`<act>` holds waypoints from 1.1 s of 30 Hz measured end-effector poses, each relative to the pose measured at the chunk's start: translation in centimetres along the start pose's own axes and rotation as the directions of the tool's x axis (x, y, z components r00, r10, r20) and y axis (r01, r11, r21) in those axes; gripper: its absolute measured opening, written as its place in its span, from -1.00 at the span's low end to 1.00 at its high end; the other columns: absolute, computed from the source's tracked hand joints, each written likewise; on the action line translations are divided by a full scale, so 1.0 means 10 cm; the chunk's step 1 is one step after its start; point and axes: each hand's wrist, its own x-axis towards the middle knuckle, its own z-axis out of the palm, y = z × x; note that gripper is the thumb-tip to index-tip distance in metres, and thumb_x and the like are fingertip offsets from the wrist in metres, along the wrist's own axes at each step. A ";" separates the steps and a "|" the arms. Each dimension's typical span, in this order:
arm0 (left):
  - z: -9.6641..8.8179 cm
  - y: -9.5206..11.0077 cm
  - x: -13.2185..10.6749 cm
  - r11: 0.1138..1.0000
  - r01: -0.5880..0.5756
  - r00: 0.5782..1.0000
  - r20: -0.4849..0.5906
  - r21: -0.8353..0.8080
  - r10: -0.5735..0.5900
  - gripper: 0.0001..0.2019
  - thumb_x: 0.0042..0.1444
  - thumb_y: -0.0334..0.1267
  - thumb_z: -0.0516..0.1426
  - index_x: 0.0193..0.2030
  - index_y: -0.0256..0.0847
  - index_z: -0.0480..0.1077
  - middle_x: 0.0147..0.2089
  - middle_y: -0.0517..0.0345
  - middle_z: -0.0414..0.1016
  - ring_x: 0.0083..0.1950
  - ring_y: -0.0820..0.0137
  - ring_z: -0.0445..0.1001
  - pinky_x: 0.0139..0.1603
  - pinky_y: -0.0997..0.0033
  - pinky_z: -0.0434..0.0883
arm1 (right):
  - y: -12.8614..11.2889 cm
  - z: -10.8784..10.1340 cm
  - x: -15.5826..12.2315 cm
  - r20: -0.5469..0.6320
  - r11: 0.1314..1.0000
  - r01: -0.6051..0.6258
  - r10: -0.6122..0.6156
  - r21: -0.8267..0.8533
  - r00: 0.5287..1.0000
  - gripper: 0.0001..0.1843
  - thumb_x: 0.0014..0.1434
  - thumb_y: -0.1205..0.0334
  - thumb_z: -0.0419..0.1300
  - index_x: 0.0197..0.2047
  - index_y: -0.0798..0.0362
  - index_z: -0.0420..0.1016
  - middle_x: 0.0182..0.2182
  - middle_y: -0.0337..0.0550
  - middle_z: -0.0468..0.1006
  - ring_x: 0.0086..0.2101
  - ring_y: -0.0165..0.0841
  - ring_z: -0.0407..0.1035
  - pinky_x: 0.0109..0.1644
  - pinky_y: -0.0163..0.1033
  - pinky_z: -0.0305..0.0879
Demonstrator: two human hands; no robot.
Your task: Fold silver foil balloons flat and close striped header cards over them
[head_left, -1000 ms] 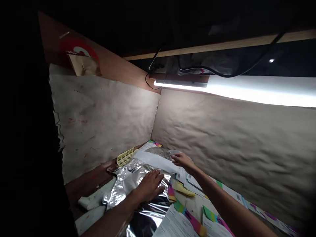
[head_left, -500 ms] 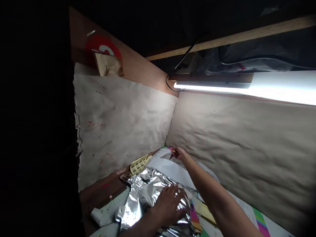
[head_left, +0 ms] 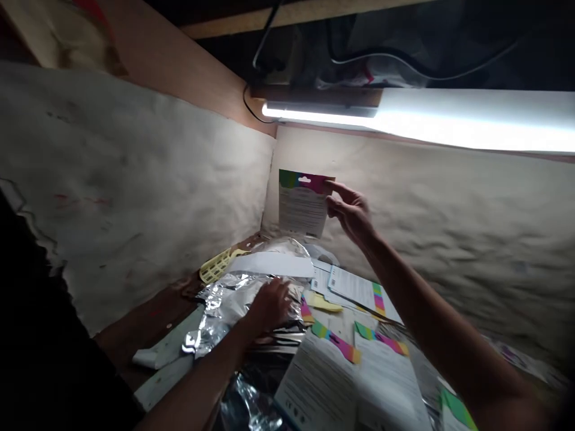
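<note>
Raised in front of the back wall is a printed card (head_left: 302,208) with a hang hole and a green, blue and purple top band. My right hand (head_left: 353,209) pinches its upper right corner between thumb and fingers. Crumpled silver foil bags (head_left: 224,299) lie on the work surface under my left hand (head_left: 272,304), whose fingers rest spread on the shiny film. A white strip (head_left: 272,263) crosses the foil just beyond that hand.
Similar printed cards (head_left: 314,377) lie in the foreground, with more cards (head_left: 353,287) near the back wall. A yellow label sheet (head_left: 215,266) sits by the left wall. A lit tube lamp (head_left: 318,115) hangs above, with a black cable (head_left: 247,102) beside it.
My right hand has lifted the card from the back corner up in front of the wall. My left hand stays on the foil. The view has shifted right, showing more cards.
</note>
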 end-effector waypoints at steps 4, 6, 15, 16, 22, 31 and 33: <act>-0.22 0.09 0.09 0.949 0.058 0.993 -0.077 -0.310 -0.086 -0.39 0.32 0.11 -0.16 0.32 -0.26 0.20 0.19 -0.17 0.42 0.21 0.04 0.37 0.18 -0.01 0.31 | -0.43 -0.19 -0.89 -0.069 0.986 -0.136 0.144 0.098 0.987 -0.53 -0.03 0.25 0.40 0.01 0.03 0.59 -0.28 -0.23 0.59 -0.57 -0.58 0.26 -0.51 -0.41 0.23; -0.41 0.15 0.09 0.821 0.082 0.992 -0.031 -0.565 -0.121 -0.22 0.29 0.26 -0.32 0.38 -0.29 0.11 0.11 -0.18 0.48 0.06 0.07 0.47 0.01 0.08 0.41 | -0.35 -0.20 -1.33 -0.092 0.935 -0.291 0.314 0.201 0.945 -0.54 -0.05 0.23 0.41 -0.02 0.02 0.61 -0.24 -0.18 0.61 -0.56 -0.56 0.28 -0.49 -0.40 0.29; -0.92 -0.03 -0.15 0.759 0.382 0.918 0.313 -0.528 -0.244 -0.01 -0.01 0.10 0.28 0.46 -0.18 -0.08 -0.22 0.12 0.52 -0.22 0.27 0.50 -0.26 0.41 0.36 | 0.81 0.10 -2.21 0.052 0.731 -0.678 0.676 0.081 0.735 -0.72 0.08 0.08 0.35 -0.10 -0.13 0.63 -0.30 -0.24 0.63 -0.36 -0.34 0.53 -0.30 -0.27 0.43; -0.91 -0.12 -0.14 0.816 0.404 0.911 0.268 -0.414 -0.314 -0.07 0.01 0.09 0.25 0.44 -0.21 -0.01 -0.16 0.08 0.52 -0.14 0.22 0.50 -0.20 0.38 0.37 | 0.89 0.06 -2.13 0.039 0.724 -0.689 0.688 0.031 0.724 -0.77 0.06 0.12 0.38 -0.17 -0.07 0.64 -0.35 -0.25 0.62 -0.39 -0.34 0.52 -0.34 -0.29 0.42; -0.66 -0.36 -0.08 0.868 0.487 0.871 0.135 -0.100 -0.473 -0.18 -0.04 0.04 0.24 0.34 -0.28 0.20 0.26 -0.25 0.32 0.23 -0.07 0.32 0.13 0.16 0.26 | 1.42 -0.41 -1.29 -0.251 0.590 -0.754 0.714 -0.289 0.654 -0.73 0.32 0.13 0.18 -0.02 0.13 0.46 -0.16 -0.13 0.54 -0.31 -0.38 0.48 -0.24 -0.21 0.48; -0.52 -0.27 -0.09 0.879 0.474 0.876 0.073 0.057 -0.477 -0.23 -0.02 0.16 0.19 0.31 -0.14 0.25 0.20 -0.14 0.34 0.25 0.02 0.29 0.11 0.26 0.28 | 1.94 -0.45 -0.85 -0.422 0.323 -0.781 0.699 -0.534 0.578 -0.64 0.30 0.13 0.20 0.10 0.10 0.40 0.05 -0.03 0.46 -0.05 -0.22 0.43 0.00 -0.01 0.43; -0.54 -0.28 -0.09 0.874 0.481 0.871 0.073 0.067 -0.485 -0.23 -0.01 0.18 0.18 0.31 -0.13 0.26 0.20 -0.13 0.36 0.21 0.04 0.35 0.08 0.29 0.30 | 1.95 -0.47 -0.84 -0.414 0.346 -0.763 0.680 -0.546 0.605 -0.65 0.30 0.13 0.20 0.10 0.10 0.41 0.04 -0.04 0.46 -0.06 -0.23 0.44 -0.01 -0.01 0.44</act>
